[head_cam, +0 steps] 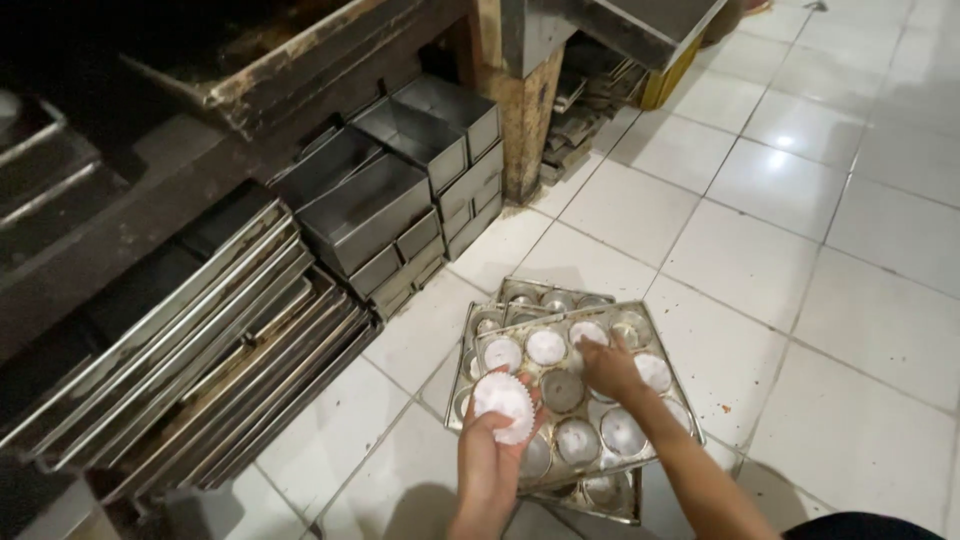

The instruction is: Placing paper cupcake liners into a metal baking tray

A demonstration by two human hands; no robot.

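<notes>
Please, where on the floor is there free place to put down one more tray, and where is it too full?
Bare white floor tiles lie right of the muffin tray, and more between the tray and the stacked loaf tins. It is crowded left, by the flat trays, and over the muffin tray, where the left hand holds paper liners.

You are looking down at a floor of large white glazed tiles [800,250], which carries everything here. A stack of round-cupped metal muffin trays [560,300] lies directly on it near you. To your left, slanted flat steel baking sheets [200,350] and stacked rectangular grey loaf tins [400,200] rest on it too.
</notes>
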